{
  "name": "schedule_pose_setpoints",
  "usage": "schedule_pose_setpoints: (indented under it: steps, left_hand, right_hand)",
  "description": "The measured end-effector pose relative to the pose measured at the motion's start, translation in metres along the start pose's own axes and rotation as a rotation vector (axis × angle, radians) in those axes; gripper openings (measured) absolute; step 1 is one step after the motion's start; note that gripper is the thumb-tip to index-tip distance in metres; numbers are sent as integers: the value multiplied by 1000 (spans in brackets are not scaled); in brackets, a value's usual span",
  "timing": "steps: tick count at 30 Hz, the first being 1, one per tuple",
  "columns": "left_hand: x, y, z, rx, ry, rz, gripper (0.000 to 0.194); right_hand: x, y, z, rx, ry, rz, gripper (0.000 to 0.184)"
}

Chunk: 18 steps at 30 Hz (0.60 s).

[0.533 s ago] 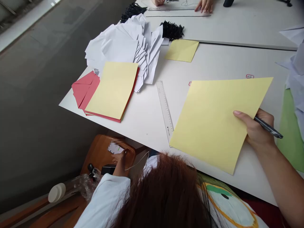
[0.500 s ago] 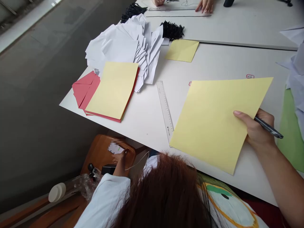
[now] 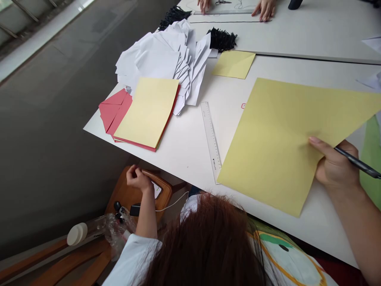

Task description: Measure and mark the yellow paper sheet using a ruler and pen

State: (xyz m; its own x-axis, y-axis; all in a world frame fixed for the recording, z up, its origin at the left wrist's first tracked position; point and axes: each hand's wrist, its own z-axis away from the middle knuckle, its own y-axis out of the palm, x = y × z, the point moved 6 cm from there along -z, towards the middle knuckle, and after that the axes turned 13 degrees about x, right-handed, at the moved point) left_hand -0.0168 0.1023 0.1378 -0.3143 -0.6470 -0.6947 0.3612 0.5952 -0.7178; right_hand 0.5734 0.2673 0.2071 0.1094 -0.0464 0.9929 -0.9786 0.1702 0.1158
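White table, right hand gripping yellow sheet and pen, left hand curled, contents unclear, phone half-hidden

The left hand curls its fingers loosely; the right hand grips, thumb extended, its forearm slanting inward.

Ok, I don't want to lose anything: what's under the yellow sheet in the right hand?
White table shows beyond the yellow sheet; a red mark peeks out at its left edge. The thumb of the right hand is on top; anything wholly beneath is covered.
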Motion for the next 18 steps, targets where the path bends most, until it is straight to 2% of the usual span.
schedule_pose_setpoints:
  steps: [3,5,6,7,8,9,12,16,18]
  left_hand:
    - [-77,0,21,-67,245,100,25]
    - [-135,-1,59,-59,689,282,14]
    - [-160,1,82,-25,892,306,12]
    - [-180,2,103,14,1027,326,10]
    - [-196,6,119,78,1077,363,8]
    - [-210,10,131,153,1106,416,9]
    - [-247,42,149,529,1048,407,22]
    - [-282,100,150,1047,757,409,50]
    - [-296,123,153,1267,617,428,55]
  right_hand:
    - [0,-1,-2,4,-14,-30,30]
    - [-1,-1,-1,0,-12,-40,33]
    - [-2,-1,-1,-3,-11,-41,33]
    - [-2,-1,0,-6,-10,-42,33]
    - [-2,-1,0,-9,-7,-44,33]
    - [-3,0,1,-11,-3,-45,33]
    - [-4,4,5,6,38,-46,32]
    - [-7,14,9,90,124,-49,33]
    - [-8,19,10,140,156,-72,35]
